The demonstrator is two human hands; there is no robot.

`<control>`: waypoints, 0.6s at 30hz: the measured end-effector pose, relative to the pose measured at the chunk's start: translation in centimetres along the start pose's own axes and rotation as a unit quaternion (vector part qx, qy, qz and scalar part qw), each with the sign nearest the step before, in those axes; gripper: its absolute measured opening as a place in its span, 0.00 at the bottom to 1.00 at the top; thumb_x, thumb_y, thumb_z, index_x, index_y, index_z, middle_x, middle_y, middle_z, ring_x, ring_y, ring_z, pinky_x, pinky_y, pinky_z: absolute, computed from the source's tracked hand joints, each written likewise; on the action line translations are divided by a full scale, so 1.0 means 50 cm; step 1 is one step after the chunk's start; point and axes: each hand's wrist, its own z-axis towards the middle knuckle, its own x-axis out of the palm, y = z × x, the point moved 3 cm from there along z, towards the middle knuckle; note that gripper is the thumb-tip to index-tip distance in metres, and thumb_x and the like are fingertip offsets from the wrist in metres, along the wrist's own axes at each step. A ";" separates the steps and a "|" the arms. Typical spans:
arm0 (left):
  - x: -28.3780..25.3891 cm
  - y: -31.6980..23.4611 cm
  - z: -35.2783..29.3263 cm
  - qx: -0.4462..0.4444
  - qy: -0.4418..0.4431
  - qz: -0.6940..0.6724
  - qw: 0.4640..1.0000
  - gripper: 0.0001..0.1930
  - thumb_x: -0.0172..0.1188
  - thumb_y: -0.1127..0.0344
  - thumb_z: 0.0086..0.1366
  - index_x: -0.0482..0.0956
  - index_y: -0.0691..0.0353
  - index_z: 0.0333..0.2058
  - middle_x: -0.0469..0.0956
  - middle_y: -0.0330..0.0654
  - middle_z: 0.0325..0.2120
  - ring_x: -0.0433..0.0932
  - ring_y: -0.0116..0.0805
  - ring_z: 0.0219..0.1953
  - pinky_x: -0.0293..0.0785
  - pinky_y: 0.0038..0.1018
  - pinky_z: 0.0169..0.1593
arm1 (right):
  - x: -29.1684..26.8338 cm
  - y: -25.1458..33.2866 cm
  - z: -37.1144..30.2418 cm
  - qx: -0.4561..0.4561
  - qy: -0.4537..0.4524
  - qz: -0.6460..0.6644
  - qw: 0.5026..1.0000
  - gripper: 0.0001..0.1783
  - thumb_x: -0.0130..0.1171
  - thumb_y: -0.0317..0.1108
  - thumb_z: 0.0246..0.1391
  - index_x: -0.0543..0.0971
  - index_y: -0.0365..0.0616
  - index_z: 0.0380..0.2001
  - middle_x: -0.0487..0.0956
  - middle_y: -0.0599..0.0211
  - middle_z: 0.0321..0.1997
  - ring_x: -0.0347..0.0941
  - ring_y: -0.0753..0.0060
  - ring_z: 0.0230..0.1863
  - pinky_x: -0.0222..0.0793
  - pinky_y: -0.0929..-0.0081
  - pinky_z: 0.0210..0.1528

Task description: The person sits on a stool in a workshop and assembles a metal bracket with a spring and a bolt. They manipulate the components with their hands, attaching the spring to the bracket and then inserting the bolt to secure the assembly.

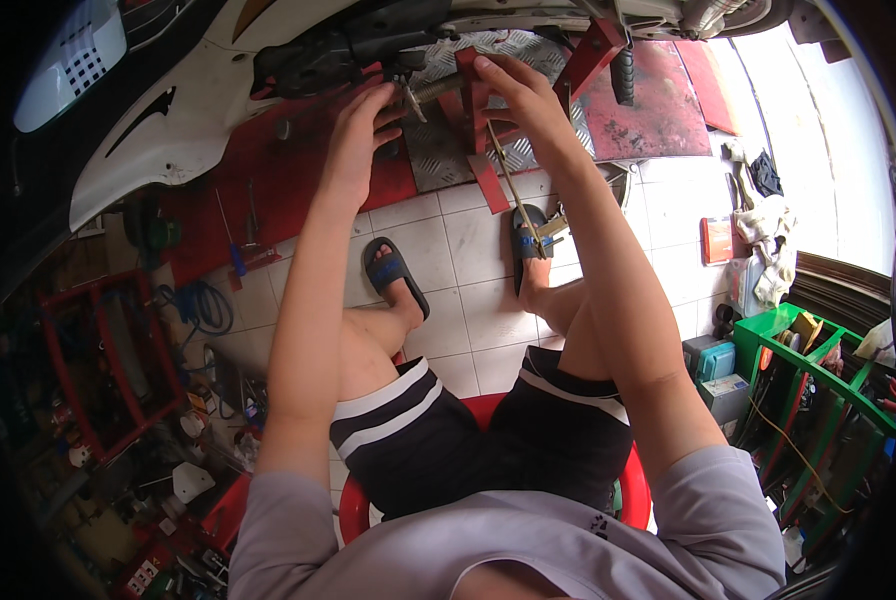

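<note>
My left hand [356, 140] reaches forward with its fingers apart and holds nothing that I can see. Just past its fingertips is a small metal lever [411, 101] beside a spring-like metal part [436, 89]. My right hand [530, 105] is also open, its forefinger touching the top of a red metal post [471, 110]. The lower fingers lie along the post's right side, partly hidden. Both hands are below a light-coloured motorbike body [173, 120]. A thin brass-coloured rod [513, 185] slants from near the post down towards my right foot.
A red platform [653, 115] with a diamond-plate strip runs under the motorbike. At left lie a blue-handled screwdriver [236, 255], a coiled blue hose [203, 308] and a red metal frame [108, 365]. A green tool rack [818, 365] stands at right. I sit on a red stool [640, 490].
</note>
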 end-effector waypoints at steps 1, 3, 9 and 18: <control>0.008 0.010 0.001 -0.057 0.028 0.011 0.998 0.25 0.47 0.42 0.68 0.78 0.61 0.42 0.81 0.40 0.39 0.80 0.30 0.41 0.71 0.25 0.41 | -0.002 0.000 0.000 0.008 -0.013 -0.002 1.000 0.30 0.58 0.54 0.58 0.76 0.37 0.50 0.78 0.61 0.47 0.73 0.70 0.51 0.73 0.70 0.48; 0.015 0.019 -0.003 -0.089 0.067 0.014 0.994 0.26 0.47 0.41 0.68 0.78 0.60 0.40 0.81 0.40 0.33 0.80 0.30 0.35 0.71 0.23 0.37 | -0.014 -0.011 0.005 -0.028 -0.074 -0.057 0.995 0.26 0.59 0.52 0.58 0.78 0.38 0.44 0.79 0.64 0.40 0.75 0.73 0.46 0.72 0.72 0.43; 0.013 0.016 -0.003 -0.113 0.082 0.048 0.989 0.28 0.45 0.39 0.68 0.78 0.60 0.42 0.81 0.41 0.30 0.80 0.31 0.33 0.70 0.22 0.35 | -0.034 -0.025 0.026 0.010 -0.086 -0.054 0.995 0.20 0.60 0.48 0.55 0.81 0.38 0.32 0.77 0.71 0.24 0.72 0.80 0.29 0.69 0.79 0.34; 0.027 0.002 0.001 -0.086 0.084 -0.043 0.992 0.19 0.50 0.50 0.66 0.73 0.58 0.46 0.80 0.42 0.35 0.79 0.33 0.34 0.70 0.25 0.34 | -0.035 -0.021 0.036 0.013 -0.060 0.023 0.998 0.17 0.62 0.44 0.52 0.80 0.38 0.30 0.76 0.73 0.20 0.70 0.81 0.24 0.67 0.81 0.32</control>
